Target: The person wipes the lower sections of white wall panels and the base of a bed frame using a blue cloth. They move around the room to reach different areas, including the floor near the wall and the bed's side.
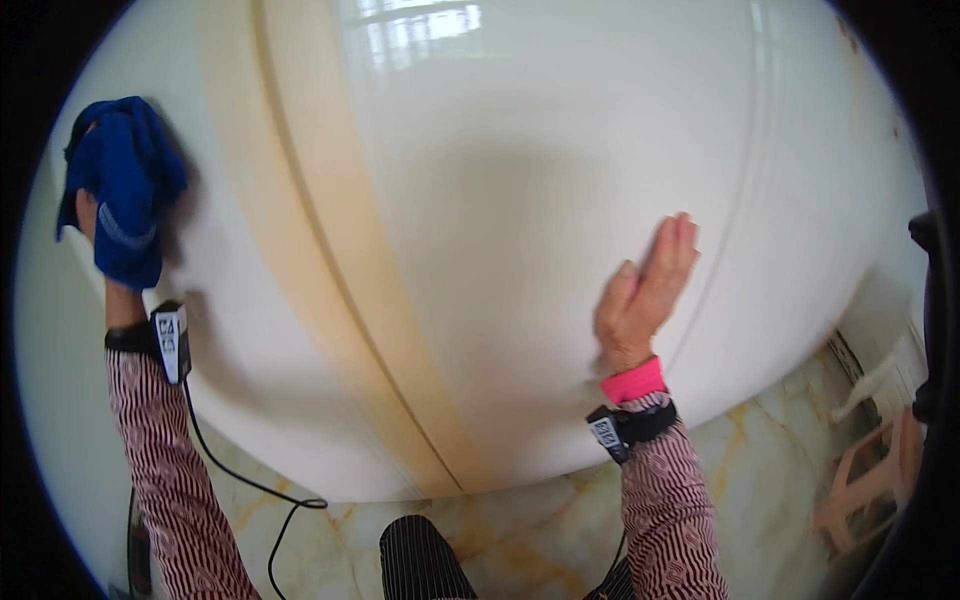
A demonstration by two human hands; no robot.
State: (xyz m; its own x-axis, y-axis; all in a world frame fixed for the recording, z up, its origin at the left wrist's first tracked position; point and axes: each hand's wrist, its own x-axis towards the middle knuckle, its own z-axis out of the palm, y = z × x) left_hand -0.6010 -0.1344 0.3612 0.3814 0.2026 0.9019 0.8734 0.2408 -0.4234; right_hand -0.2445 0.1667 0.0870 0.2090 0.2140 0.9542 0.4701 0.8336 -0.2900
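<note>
A blue cloth [124, 191] is bunched over my left hand [86, 214], at the far left by a glossy white panel with a cream band [360, 247] and a dark seam down its middle. The cloth hides most of the fingers, which hold it. My right hand [649, 292] lies flat or nearly flat over the white panel [525, 225] to the right of the band, with the thumb apart from the fingers and nothing held. Whether its palm touches the surface I cannot tell. Both wrists carry black straps with small tagged devices.
Below the panel's curved edge is a marble-patterned floor [517, 532]. An orange-pink plastic stool [874, 480] stands at the lower right, blurred. A black cable [247, 480] hangs from the left wrist device [172, 341]. My knee in striped trousers [424, 559] is near the panel's lower edge.
</note>
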